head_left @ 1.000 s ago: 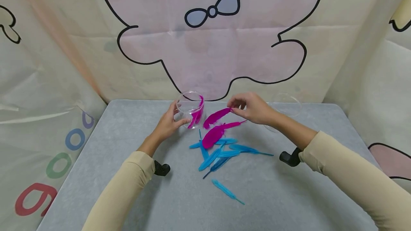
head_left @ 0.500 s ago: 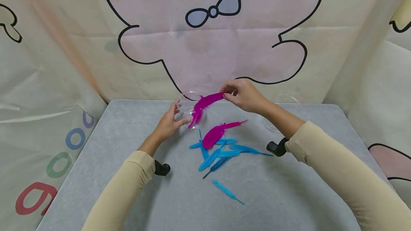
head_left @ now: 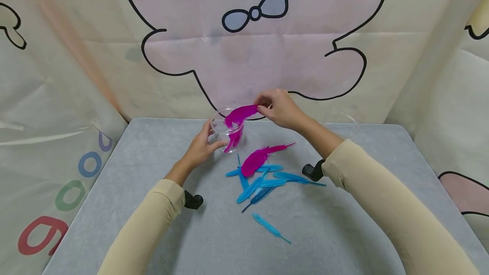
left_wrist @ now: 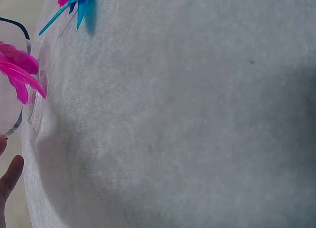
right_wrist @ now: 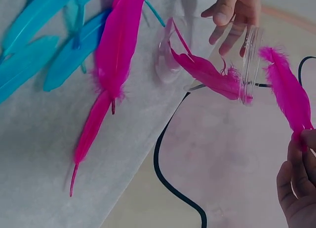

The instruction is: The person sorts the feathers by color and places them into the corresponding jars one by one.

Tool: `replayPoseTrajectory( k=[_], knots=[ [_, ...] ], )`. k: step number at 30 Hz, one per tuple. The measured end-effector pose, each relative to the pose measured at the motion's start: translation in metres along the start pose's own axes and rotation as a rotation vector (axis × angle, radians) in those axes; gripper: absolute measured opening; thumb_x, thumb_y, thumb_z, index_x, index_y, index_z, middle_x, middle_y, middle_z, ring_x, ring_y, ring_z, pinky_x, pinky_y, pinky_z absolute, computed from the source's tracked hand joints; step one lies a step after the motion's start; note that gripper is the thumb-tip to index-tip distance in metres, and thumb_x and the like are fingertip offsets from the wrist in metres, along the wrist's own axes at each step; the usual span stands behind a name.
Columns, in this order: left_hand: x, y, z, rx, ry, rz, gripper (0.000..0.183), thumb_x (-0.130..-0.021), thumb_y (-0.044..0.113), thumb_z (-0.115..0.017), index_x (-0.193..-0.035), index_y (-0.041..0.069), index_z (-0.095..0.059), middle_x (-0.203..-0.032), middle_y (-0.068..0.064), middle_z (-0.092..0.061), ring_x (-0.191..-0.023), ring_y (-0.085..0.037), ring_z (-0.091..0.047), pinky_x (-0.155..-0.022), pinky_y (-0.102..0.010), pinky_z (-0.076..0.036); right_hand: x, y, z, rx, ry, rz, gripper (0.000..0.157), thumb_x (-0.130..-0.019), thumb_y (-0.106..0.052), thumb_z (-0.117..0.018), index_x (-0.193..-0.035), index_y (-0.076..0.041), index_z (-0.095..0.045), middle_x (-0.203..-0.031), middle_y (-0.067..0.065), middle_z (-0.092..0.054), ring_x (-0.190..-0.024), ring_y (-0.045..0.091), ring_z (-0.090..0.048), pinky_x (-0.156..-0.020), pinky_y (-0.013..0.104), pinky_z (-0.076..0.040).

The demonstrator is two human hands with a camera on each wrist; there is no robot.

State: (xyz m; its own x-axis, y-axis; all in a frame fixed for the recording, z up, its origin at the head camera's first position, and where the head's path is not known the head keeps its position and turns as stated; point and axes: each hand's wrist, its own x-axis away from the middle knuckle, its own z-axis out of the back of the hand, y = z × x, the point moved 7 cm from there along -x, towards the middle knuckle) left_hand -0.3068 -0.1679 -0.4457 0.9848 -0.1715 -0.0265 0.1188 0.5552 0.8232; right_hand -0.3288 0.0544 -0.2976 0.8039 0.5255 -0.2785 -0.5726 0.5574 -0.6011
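Observation:
Near the table's back edge stands a clear plastic jar, with pink feathers inside. My left hand holds it from the left, thumb in front and fingers round the side. Another pink feather is pinched by its end between the thumb and fingers of my right hand. That feather's fluffy end is just over the jar's mouth, as the right wrist view also shows with the feather outside the rim. Only fingertips of the left hand show in the left wrist view.
Pink feathers lie over a loose pile of blue feathers mid-table. A single blue feather lies nearer the front. A second clear container stands at the back right, partly behind the right arm. A printed cloth backdrop rises behind.
My right hand has lifted the pink feather off the table and carried it up and left to the jar's mouth. The left hand and jar have stayed in place.

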Motion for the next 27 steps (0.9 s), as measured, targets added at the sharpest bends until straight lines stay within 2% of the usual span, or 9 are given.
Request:
replayPoseTrajectory(
  k=[10, 17, 27],
  knots=[
    [-0.001, -0.003, -0.002, 0.017, 0.003, 0.019, 0.091, -0.091, 0.034, -0.074, -0.159, 0.022, -0.015, -0.157, -0.009, -0.035, -0.142, -0.034, -0.037, -0.108, -0.055, -0.039, -0.012, -0.001, -0.015, -0.018, -0.014, -0.035, 0.014, -0.093, -0.005, -0.068, -0.105, 0.000, -0.071, -0.097, 0.013, -0.071, -0.091, 0.026, -0.064, -0.081, 0.036, -0.056],
    [-0.001, 0.000, -0.001, 0.034, 0.003, -0.011, 0.089, -0.090, 0.033, -0.075, -0.158, 0.023, -0.018, -0.155, -0.007, -0.039, -0.141, -0.034, -0.039, -0.108, -0.056, -0.039, -0.016, -0.003, -0.028, -0.025, -0.027, -0.057, 0.014, -0.093, -0.006, -0.068, -0.106, 0.000, -0.071, -0.097, 0.011, -0.070, -0.091, 0.024, -0.063, -0.080, 0.034, -0.057],
    [0.000, -0.002, -0.001, 0.033, 0.009, -0.019, 0.089, -0.091, 0.032, -0.074, -0.158, 0.022, -0.016, -0.155, -0.010, -0.038, -0.140, -0.036, -0.040, -0.104, -0.056, -0.043, -0.021, 0.001, -0.050, -0.041, -0.047, -0.088, 0.011, -0.094, -0.003, -0.066, -0.104, -0.001, -0.071, -0.096, 0.011, -0.070, -0.090, 0.023, -0.065, -0.081, 0.032, -0.057]
  ],
)
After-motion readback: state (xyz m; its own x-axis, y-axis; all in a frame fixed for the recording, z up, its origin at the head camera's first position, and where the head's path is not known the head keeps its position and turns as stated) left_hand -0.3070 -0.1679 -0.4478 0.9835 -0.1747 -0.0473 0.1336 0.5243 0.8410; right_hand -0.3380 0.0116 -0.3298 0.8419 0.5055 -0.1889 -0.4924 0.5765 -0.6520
